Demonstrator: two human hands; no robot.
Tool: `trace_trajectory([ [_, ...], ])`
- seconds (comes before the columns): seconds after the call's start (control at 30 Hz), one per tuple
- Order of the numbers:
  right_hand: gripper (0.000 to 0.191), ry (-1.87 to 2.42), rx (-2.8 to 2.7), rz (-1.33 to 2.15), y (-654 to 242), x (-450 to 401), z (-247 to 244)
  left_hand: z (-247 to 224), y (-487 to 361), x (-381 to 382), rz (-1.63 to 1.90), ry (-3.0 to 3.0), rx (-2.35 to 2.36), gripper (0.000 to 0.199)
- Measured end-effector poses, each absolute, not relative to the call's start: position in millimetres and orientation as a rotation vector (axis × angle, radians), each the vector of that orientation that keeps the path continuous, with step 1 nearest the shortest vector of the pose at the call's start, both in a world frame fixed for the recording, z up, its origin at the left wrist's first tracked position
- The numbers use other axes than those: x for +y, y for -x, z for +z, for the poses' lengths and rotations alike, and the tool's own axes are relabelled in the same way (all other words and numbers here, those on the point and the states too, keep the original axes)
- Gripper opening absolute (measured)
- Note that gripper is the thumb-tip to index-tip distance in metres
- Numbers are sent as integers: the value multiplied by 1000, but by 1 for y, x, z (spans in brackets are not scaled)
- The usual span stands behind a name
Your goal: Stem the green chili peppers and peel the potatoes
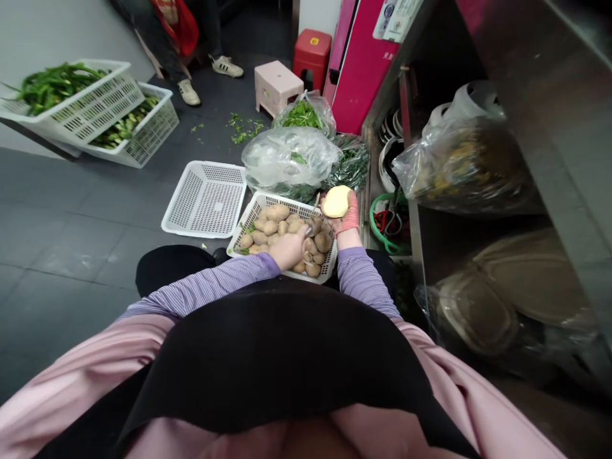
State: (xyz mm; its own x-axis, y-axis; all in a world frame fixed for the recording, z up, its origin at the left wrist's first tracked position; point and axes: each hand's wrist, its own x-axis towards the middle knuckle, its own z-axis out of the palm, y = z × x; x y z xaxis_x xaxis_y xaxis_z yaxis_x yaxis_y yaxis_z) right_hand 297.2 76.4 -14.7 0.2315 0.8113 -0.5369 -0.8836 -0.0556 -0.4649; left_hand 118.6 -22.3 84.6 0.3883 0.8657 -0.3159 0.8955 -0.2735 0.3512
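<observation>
My left hand [289, 250] is closed on a small metal tool [308, 231], most of which is hidden in the fingers. It is over a white basket [233, 246] of unpeeled brown potatoes [277, 212]. To its right, my right hand [351, 217], in a pinkish glove, holds a large pale-yellow peeled potato [336, 201] above the basket's right back corner. The tool and the peeled potato are apart.
A white basket [205, 199] with nothing in it lies left. Behind are bagged greens [291, 156], stools [277, 86] and a seated person's legs and shoes [189, 92]. Vegetable baskets [109, 102] stand back left. Metal shelving [415, 255] and a green basket [382, 239] are on the right.
</observation>
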Motion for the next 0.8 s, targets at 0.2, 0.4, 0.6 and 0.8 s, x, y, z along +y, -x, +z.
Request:
trace_trajectory([
  [0.2, 37, 839, 38, 1407, -285, 71, -11, 103, -138, 51, 98, -2157, 1556, 42],
  [0.4, 44, 850, 86, 1379, -290, 73, -13, 80, -131, -14, 20, -2071, 1569, 53],
  [0.6, 50, 753, 13, 1496, -298, 69, -5, 95, -118, -13, 109, -2106, 1453, 45],
  [0.8, 52, 655, -86, 1619, -304, 58, 8, 139, -108, 30, -34, -2088, 1184, 38],
])
